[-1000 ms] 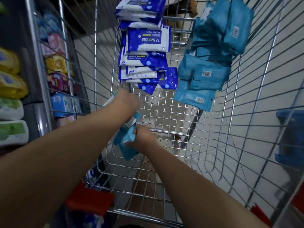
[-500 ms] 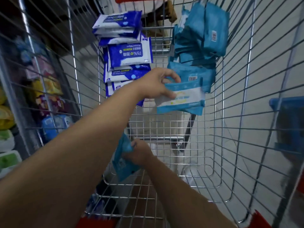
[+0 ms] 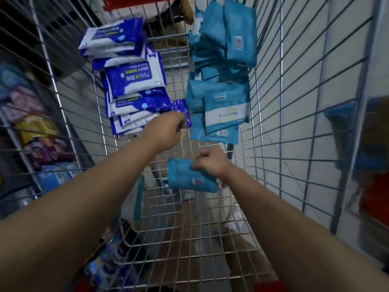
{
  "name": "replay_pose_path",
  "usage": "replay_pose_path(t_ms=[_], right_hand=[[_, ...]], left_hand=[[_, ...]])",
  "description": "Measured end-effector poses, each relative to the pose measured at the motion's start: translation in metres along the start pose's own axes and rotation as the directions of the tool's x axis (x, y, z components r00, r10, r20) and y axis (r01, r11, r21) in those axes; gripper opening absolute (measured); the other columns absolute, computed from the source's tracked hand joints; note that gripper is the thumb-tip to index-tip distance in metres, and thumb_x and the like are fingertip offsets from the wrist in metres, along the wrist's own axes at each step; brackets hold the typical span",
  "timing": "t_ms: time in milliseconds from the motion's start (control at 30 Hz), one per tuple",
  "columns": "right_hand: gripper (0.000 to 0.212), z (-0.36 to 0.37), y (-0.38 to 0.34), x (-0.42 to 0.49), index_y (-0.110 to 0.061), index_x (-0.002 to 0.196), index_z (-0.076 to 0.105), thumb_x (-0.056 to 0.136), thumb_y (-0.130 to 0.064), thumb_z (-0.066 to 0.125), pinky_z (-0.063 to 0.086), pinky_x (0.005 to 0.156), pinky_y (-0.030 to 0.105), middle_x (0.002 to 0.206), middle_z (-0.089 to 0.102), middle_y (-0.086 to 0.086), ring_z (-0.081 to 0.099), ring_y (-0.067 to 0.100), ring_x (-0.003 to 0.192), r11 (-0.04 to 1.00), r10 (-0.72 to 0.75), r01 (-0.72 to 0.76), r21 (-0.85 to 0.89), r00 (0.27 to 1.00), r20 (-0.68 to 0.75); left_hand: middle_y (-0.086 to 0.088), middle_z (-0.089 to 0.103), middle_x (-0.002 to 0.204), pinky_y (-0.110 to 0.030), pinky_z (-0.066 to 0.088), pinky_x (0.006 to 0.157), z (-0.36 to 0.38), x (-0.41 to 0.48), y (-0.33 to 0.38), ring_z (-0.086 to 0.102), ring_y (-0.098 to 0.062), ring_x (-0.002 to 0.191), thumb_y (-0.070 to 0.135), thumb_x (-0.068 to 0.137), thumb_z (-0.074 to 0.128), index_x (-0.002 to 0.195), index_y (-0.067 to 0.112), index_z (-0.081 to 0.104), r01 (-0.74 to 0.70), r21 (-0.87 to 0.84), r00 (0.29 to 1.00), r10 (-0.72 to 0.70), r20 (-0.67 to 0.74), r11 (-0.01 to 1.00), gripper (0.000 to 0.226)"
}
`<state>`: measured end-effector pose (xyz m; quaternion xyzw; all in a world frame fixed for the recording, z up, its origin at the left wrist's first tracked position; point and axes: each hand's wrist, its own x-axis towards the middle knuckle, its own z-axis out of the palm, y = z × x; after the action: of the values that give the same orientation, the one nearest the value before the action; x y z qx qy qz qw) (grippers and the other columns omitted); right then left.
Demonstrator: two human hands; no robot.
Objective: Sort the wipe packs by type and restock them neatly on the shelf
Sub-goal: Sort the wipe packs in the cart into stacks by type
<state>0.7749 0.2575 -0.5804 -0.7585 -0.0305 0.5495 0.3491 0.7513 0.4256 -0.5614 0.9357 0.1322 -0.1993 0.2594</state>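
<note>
Head camera: my right hand (image 3: pixel 210 163) grips a teal pack (image 3: pixel 187 178) near me, my left hand (image 3: pixel 166 131) curls beside the far blue packs (image 3: pixel 134 85), its hold unclear.

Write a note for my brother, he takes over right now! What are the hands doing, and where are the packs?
Left hand: fingers curled beside a dark blue pack; unclear if it grips.
Right hand: grips one teal pack, low in the cart.
In the cart: blue-and-white pile on the left, teal pile on the right.
Done: two piles, sorted by type.
Left: probably add the held pack to the teal pile, then restock the shelf.
</note>
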Motion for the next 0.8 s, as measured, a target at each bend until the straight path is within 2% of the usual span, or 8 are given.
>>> replay_pose_path(t_ms=[100,200,267,333,400,633,733,800], right_hand=[[0.013,-0.033,-0.022,0.002,-0.019,0.071,0.070,0.067,-0.008,0.076,0.057,0.077,0.040,0.076,0.068,0.006,0.066,0.025,0.077,0.996,-0.079,0.073,-0.043,0.984,-0.162],[0.018,-0.056,-0.044,0.005,-0.021,0.087,0.073,0.070,-0.017,0.069,0.055,0.082,0.039,0.092,0.072,0.004,0.065,0.025,0.090,0.953,-0.245,0.162,-0.258,0.909,-0.337],[0.037,-0.067,-0.054,0.006,-0.018,0.114,0.066,0.078,-0.011,0.061,0.043,0.096,0.034,0.120,0.062,0.007,0.054,0.025,0.113,0.828,-0.391,0.121,-0.548,0.825,-0.408],[0.055,-0.071,-0.055,0.008,-0.012,0.133,0.049,0.079,-0.004,0.060,0.027,0.107,0.038,0.144,0.040,0.013,0.034,0.030,0.132,0.671,-0.508,0.048,-0.739,0.756,-0.412],[0.071,-0.067,-0.050,0.008,-0.012,0.142,0.035,0.078,-0.004,0.064,0.015,0.114,0.042,0.154,0.020,0.016,0.018,0.032,0.142,0.607,-0.511,0.023,-0.795,0.777,-0.368],[0.073,-0.033,-0.017,-0.001,-0.014,0.146,0.026,0.081,-0.005,0.059,0.017,0.114,0.043,0.159,0.002,0.016,0.010,0.031,0.145,0.539,-0.492,0.120,-0.834,0.848,-0.196],[0.071,-0.024,-0.007,-0.004,-0.016,0.146,0.025,0.083,-0.006,0.055,0.018,0.113,0.042,0.159,0.001,0.014,0.010,0.030,0.145,0.543,-0.477,0.127,-0.830,0.860,-0.181],[0.072,-0.023,-0.003,-0.005,-0.017,0.147,0.022,0.084,-0.008,0.056,0.019,0.113,0.041,0.158,0.002,0.014,0.011,0.029,0.145,0.592,-0.437,0.099,-0.800,0.873,-0.216]], left_hand=[[-0.004,0.063,0.107,-0.028,0.044,0.077,-0.003,-0.026,-0.027,0.056,-0.024,0.094,0.014,0.084,0.055,0.092,0.023,0.052,-0.006,0.319,0.893,-0.139,0.429,0.948,0.012],[-0.001,0.060,0.121,-0.031,0.046,0.087,0.000,-0.050,-0.042,0.057,-0.022,0.109,0.033,0.080,0.068,0.114,0.023,0.055,-0.099,0.507,0.774,-0.254,0.580,0.856,0.037],[0.000,0.057,0.128,-0.033,0.044,0.093,0.003,-0.059,-0.048,0.054,-0.021,0.116,0.041,0.077,0.071,0.128,0.022,0.050,-0.130,0.586,0.723,-0.328,0.608,0.800,0.058],[-0.001,0.057,0.127,-0.034,0.040,0.097,0.008,-0.066,-0.052,0.054,-0.020,0.117,0.042,0.076,0.072,0.126,0.021,0.050,-0.133,0.623,0.697,-0.374,0.612,0.771,0.059],[-0.001,0.058,0.125,-0.033,0.038,0.098,0.013,-0.070,-0.054,0.053,-0.020,0.116,0.043,0.076,0.073,0.122,0.020,0.052,-0.108,0.628,0.693,-0.395,0.603,0.770,0.055],[-0.005,0.057,0.124,-0.032,0.046,0.090,0.016,-0.066,-0.044,0.056,-0.023,0.114,0.030,0.075,0.079,0.120,0.013,0.054,0.029,0.642,0.667,-0.493,0.558,0.766,0.054],[-0.009,0.058,0.125,-0.031,0.047,0.089,0.007,-0.058,-0.029,0.057,-0.024,0.112,0.026,0.078,0.077,0.124,0.007,0.056,0.163,0.504,0.635,-0.482,0.604,0.848,0.053],[-0.008,0.064,0.113,-0.030,0.048,0.081,-0.007,-0.050,-0.020,0.060,-0.022,0.096,0.026,0.080,0.076,0.113,0.007,0.062,0.241,0.309,0.701,-0.385,0.600,0.920,0.041]])
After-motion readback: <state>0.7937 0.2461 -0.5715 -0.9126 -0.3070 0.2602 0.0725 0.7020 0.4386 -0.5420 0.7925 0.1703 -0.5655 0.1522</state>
